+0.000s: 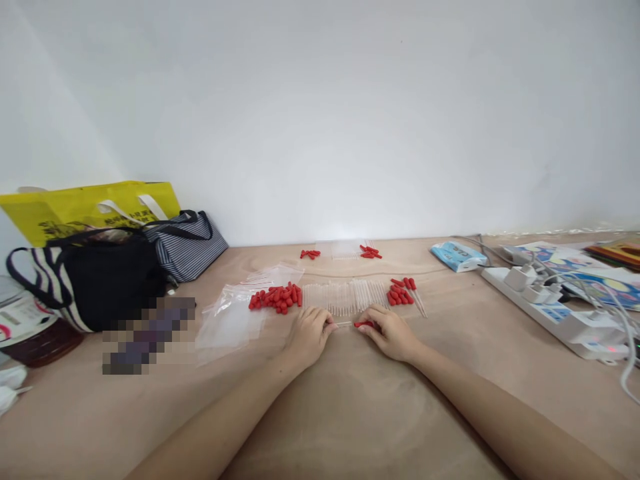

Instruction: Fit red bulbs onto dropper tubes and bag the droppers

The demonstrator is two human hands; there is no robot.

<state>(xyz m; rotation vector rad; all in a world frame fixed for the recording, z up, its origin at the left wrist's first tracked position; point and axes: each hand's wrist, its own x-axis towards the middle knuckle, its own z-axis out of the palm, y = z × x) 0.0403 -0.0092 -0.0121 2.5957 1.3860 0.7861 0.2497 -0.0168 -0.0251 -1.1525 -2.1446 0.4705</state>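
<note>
The left hand (313, 333) has its grip pinched on a thin, pale, straight stick (343, 325), just on the near side of the long row of slim, clear and whitish rods (327, 300). The right hand (390, 333), also on the near side of the row, has its thumb and fingers closed on a small, bright-red, rounded piece (364, 324). Stick and red piece point at each other with a narrow gap between; holding them this way presumably keeps both ends in sight and in line.

The rods lie side by side, likely so that single ones are easy to pick out. A heap of loose red bulb-shaped pieces (277, 298) sits against the row's left end, probably to stay within reach. Just beyond its right end is a smaller cluster of red-headed pieces (400, 297), some with white shafts slanting toward the near side; keeping it apart from the heap suggests a sorting of the two.

The held stick looks slender, smooth and whitish, lying nearly level above the brown desk (320, 413); its left end is hidden by fingers. The red piece looks matt and plump, mostly covered by the right hand. Flat, clear plastic bags (235, 327) lie left of the row.
</note>
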